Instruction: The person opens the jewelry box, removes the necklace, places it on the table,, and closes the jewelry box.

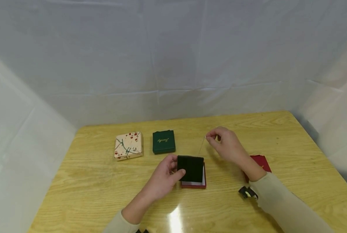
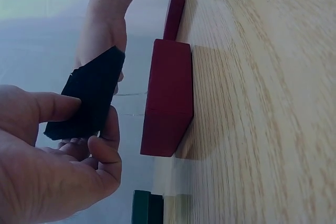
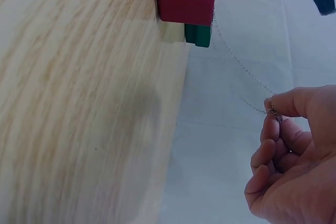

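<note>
My left hand (image 1: 163,178) holds a thin black square pad (image 1: 190,169) between the thumb on its face and the fingers behind. The pad is tilted above an open red box (image 1: 194,186) with a pale inside, and it covers much of the opening. Beyond the box to the right, my right hand (image 1: 227,145) pinches a fine chain (image 1: 202,144) between thumb and index finger. From the fingertips the chain (image 3: 239,60) slopes down toward the red box in the right wrist view. Where its lower end lies is hidden.
A green box (image 1: 163,142) with gold lettering stands behind the red one. Farther left is a cream box (image 1: 128,146) with a branch-and-blossom print. A red lid-like piece (image 1: 261,162) lies partly under the right forearm. White sheeting (image 1: 173,64) hangs behind the wooden table (image 1: 97,191).
</note>
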Demonstrator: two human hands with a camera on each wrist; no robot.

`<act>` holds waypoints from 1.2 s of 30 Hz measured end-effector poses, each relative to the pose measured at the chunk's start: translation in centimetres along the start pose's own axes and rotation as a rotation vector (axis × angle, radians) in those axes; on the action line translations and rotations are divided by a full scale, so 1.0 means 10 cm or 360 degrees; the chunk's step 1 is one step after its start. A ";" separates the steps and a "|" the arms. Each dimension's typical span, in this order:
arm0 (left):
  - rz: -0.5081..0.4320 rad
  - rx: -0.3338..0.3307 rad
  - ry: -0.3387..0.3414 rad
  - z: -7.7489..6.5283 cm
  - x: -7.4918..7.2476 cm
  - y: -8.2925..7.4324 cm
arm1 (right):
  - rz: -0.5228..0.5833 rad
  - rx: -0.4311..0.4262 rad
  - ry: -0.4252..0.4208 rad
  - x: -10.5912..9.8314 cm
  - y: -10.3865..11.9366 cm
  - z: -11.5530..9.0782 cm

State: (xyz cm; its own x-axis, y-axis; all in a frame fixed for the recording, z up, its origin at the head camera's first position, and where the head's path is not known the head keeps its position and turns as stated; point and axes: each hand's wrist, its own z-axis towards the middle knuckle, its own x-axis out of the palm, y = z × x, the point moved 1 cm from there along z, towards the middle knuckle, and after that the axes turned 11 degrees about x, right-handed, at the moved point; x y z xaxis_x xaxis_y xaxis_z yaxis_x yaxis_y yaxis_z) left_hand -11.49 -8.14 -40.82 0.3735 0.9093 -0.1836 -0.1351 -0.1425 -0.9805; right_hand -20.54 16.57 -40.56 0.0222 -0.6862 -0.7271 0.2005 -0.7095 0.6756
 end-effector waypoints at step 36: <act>-0.0089 -0.0011 -0.0077 0.06 -0.01 0.12 | 0.0203 0.0127 0.0172 -0.67 0.45 -0.20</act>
State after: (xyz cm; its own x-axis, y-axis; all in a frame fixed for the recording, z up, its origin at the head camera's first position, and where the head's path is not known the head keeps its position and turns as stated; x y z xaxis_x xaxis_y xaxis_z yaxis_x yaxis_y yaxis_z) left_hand -12.21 -8.21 -41.96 0.3355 0.9337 -0.1251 -0.1087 -0.0936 -0.9897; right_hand -17.79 18.31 -32.93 0.1487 -0.7531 -0.6409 0.1109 -0.6313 0.7675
